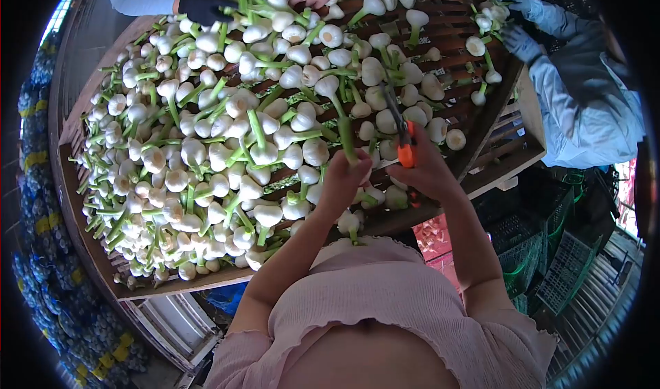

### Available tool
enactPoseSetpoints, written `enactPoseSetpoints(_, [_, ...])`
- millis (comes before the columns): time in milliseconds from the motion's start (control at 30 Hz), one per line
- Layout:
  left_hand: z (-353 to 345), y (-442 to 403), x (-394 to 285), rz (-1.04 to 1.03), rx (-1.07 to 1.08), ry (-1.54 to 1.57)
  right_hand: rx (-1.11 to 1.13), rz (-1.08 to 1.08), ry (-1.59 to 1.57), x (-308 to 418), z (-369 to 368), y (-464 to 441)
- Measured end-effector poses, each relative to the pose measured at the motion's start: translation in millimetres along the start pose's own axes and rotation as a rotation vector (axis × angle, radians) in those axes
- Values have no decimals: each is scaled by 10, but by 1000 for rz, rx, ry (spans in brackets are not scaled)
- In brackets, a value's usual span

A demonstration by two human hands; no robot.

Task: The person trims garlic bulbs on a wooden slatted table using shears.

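a garlic heap (192,152) covers the slatted worktop (185,286); at its near edge the left hand (348,174) has fingers closed on one stem (346,136), bulb (327,85) pointing away. beside it, shears (405,152) sit gripped in the right hand's (425,168) fingers. far right, gloved hands (520,43) hold a bunch (487,19).

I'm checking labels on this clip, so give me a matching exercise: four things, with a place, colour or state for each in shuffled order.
1. left grip
2. cutters
3. slatted table
4. crates

A. at the picture's lower right
B. holding a garlic stem
C. brown wood, bearing many garlic bulbs
D. orange-handled, in the right grip

Pairs: 1-B; 2-D; 3-C; 4-A
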State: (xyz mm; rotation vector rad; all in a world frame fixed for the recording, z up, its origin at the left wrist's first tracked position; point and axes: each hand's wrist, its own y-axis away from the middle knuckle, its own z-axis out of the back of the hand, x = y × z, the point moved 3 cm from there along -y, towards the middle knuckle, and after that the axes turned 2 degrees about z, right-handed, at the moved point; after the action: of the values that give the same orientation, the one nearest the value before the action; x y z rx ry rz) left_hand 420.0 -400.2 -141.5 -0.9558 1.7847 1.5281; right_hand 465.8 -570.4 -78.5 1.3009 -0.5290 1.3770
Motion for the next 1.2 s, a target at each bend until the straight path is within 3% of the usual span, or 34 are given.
enactPoseSetpoints(33, [41, 30, -74, 135, -25, 167, -2, -19, 103, -41, 87, 59])
enactPoseSetpoints(133, [151, 67, -189, 76, -37, 1, 151, 214, 494, -157, 115, 182])
enactPoseSetpoints(167, [230, 44, -89, -264, -7, -383, 187, 267, 577, -155, 63, 211])
enactPoseSetpoints(267, [229, 214, -341, -296, -109, -990, 417, -140, 413, -131, -130, 137])
enactPoseSetpoints(300, [355, 177, -194, -252, -90, -1020, 390, -106, 445, -165, -173, 85])
enactPoseSetpoints(433, [402, 361, -72, 61, 97, -753, 160, 90, 386, -226, -322, -329])
enactPoseSetpoints(533, [382, 448, -61, -37, 31, -506, -71, 283, 297, 77, -472, -1088])
enactPoseSetpoints(600, [445, 442, -49, -146, -108, -648, -136, 333, 549, 177, -640, -1670])
enactPoseSetpoints(667, [591, 427, -176, -216, -144, -637, -125, 515, 710, 105, -891, -2166])
enactPoseSetpoints(733, [744, 493, -294, -140, -182, -466, -127, 779, 901, 79, -1066, -2322])
enactPoseSetpoints(800, [956, 562, -206, -113, -239, -237, -118, 722, 1008, 55, -1172, -2445])
enactPoseSetpoints(867, [1128, 656, -225, -134, -317, -243, -141, 673, 1046, 58, -1220, -2387])
enactPoseSetpoints(1000, [1493, 661, -355, -200, -500, -351, -165, 726, 1063, 27, -1266, -2325])
enactPoseSetpoints(1033, [1541, 657, -391, -213, -507, -344, -72, 740, 1128, 37, -1277, -2290])
enactPoseSetpoints(1200, [1571, 600, -551, -252, -464, -527, -72, 587, 1114, -44, -1340, -2270])
